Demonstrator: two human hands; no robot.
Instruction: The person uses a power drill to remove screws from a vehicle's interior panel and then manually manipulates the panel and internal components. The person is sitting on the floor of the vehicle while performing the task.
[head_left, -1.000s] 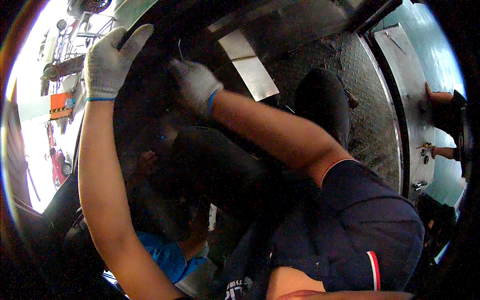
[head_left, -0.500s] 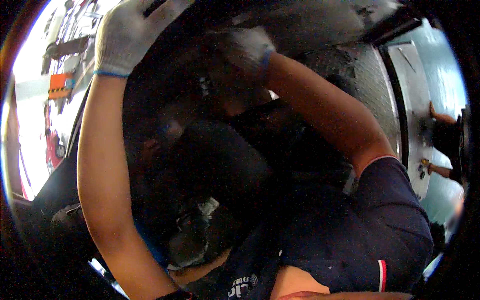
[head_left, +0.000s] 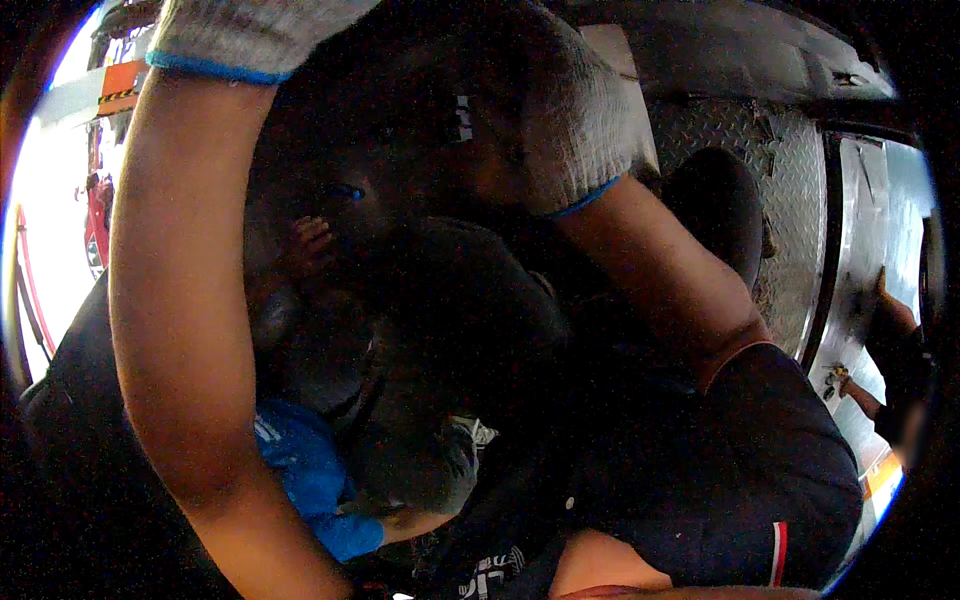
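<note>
My left hand [head_left: 262,32], in a white knit glove with a blue cuff, is raised at the upper left. Its fingers run past the top edge into darkness, so what they touch is hidden. My right hand [head_left: 578,130] wears a matching glove and bends inward at the top centre. Shadow covers its fingers. Just behind that hand, a pale flat piece [head_left: 640,120] shows beside the knuckles; I cannot tell whether I hold it. The dark space between my arms hides most detail.
Below my arms, a co-worker in a blue shirt [head_left: 305,470] has a grey-gloved hand [head_left: 445,475]. A bare hand [head_left: 312,240] shows in the shadow. Diamond-plate metal [head_left: 800,190] lies to the right, and another person [head_left: 895,340] is beyond it.
My left hand has risen further toward the top edge. My right hand has shifted right and slightly down, and the pale flat piece now shows beside it. The blue shirt is more visible.
</note>
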